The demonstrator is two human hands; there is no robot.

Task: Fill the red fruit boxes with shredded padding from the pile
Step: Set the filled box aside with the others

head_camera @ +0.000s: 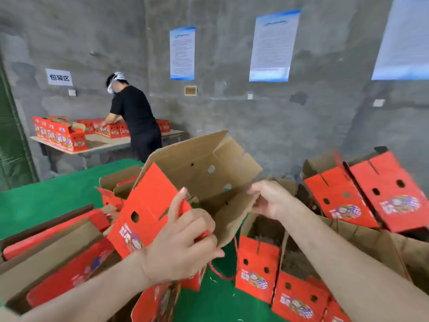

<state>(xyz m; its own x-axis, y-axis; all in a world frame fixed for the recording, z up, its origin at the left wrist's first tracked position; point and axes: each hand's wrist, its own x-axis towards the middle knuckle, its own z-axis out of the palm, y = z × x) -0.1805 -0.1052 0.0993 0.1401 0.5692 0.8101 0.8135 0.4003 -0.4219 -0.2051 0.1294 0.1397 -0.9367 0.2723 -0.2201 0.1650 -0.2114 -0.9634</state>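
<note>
Left hand [183, 242] grips the red box [148, 205] by its near wall (it's open, tilted, held up mid-scene), right hand [269, 201] pinches its brown flap [234, 212]. More red boxes [255, 273] stand near right on the green cover [46, 201].

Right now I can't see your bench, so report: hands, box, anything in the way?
Left hand grips the raised red box. Right hand pinches its brown flap. Box open, no padding visible inside. Other boxes crowd underneath.
</note>
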